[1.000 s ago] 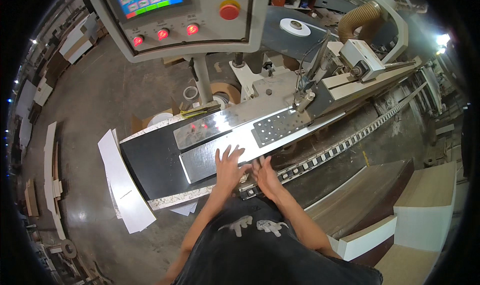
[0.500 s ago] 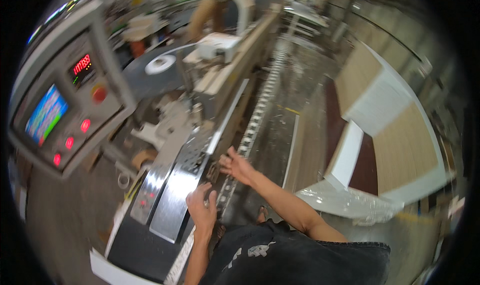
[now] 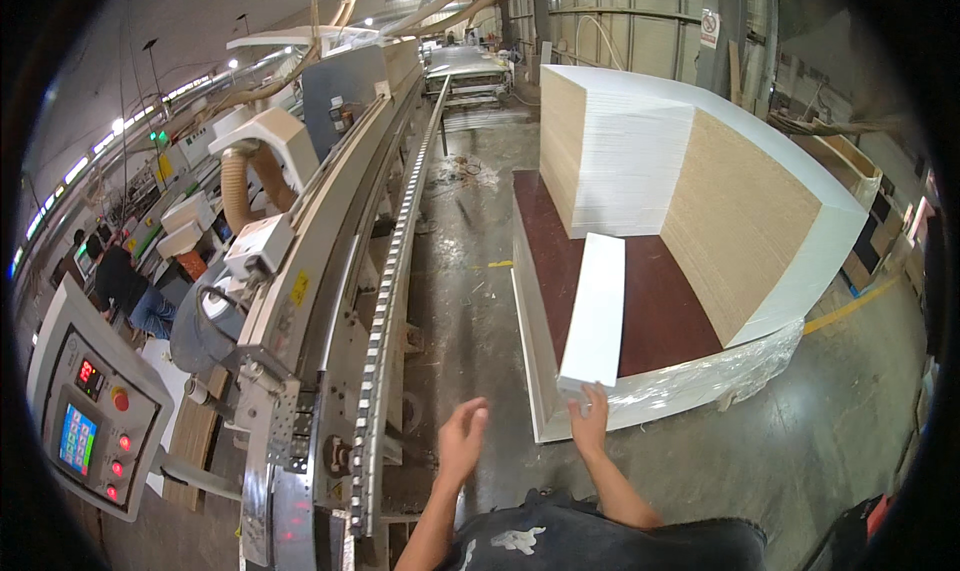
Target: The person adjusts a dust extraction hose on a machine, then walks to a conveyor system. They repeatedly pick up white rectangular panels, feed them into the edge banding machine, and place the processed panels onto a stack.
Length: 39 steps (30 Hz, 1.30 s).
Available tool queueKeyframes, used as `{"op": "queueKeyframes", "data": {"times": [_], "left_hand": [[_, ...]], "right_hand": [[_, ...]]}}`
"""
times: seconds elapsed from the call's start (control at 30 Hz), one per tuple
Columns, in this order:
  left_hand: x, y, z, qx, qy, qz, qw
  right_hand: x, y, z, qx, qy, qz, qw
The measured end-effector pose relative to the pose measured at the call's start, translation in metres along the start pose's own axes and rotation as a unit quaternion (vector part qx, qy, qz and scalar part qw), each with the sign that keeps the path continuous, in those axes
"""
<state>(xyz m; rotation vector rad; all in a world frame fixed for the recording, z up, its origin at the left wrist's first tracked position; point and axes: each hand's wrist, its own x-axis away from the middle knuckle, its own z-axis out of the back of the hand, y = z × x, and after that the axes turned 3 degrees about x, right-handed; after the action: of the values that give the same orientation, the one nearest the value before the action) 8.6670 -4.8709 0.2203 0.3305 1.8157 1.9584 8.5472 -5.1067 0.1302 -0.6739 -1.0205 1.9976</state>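
My right hand [image 3: 590,418] touches the near end of a long narrow white board [image 3: 597,309] that lies on a dark brown pallet sheet [image 3: 660,306]. The fingers rest against the board's edge; I cannot tell whether they grip it. My left hand [image 3: 462,439] hangs in the air with spread fingers and nothing in it, between the board and the long conveyor machine [image 3: 345,301]. Big stacks of white-faced chipboard panels [image 3: 690,161] stand on the pallet behind the board.
A control panel [image 3: 95,421] with a coloured screen and red buttons juts out at the lower left. The machine's toothed track [image 3: 395,271] runs far back. A person in dark clothes [image 3: 125,286] works at the left. Concrete floor [image 3: 470,271] lies between machine and pallet.
My view has swung right, from the machine's infeed table to the pallet. Both hands left the metal table; the right one now reaches the white board, the left is in the air.
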Motion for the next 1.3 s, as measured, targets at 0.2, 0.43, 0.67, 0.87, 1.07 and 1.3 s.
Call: {"op": "queueKeyframes", "data": {"times": [0.2,0.43,0.67,0.87,1.07,1.3], "left_hand": [[-0.093,-0.088,-0.154,-0.043,-0.051,0.115,0.991],[-0.112,-0.122,-0.221,-0.159,-0.102,0.152,0.970],[-0.063,-0.117,-0.193,-0.063,0.061,0.204,0.975],[0.024,-0.123,-0.064,0.182,0.273,0.336,0.883],[0.161,-0.123,0.062,0.181,0.496,0.224,0.819],[0.332,-0.111,0.178,-0.092,0.690,0.127,0.706]], "right_hand": [[-0.058,0.062,0.026,-0.124,-0.047,-0.131,0.982],[-0.066,0.064,0.039,-0.043,-0.152,-0.078,0.984],[-0.008,0.042,0.050,-0.033,-0.270,-0.008,0.962],[0.037,0.061,0.024,-0.240,-0.308,-0.195,0.900],[-0.006,0.053,-0.036,-0.411,-0.300,-0.355,0.784],[0.110,-0.026,-0.109,-0.287,-0.507,-0.290,0.759]]}}
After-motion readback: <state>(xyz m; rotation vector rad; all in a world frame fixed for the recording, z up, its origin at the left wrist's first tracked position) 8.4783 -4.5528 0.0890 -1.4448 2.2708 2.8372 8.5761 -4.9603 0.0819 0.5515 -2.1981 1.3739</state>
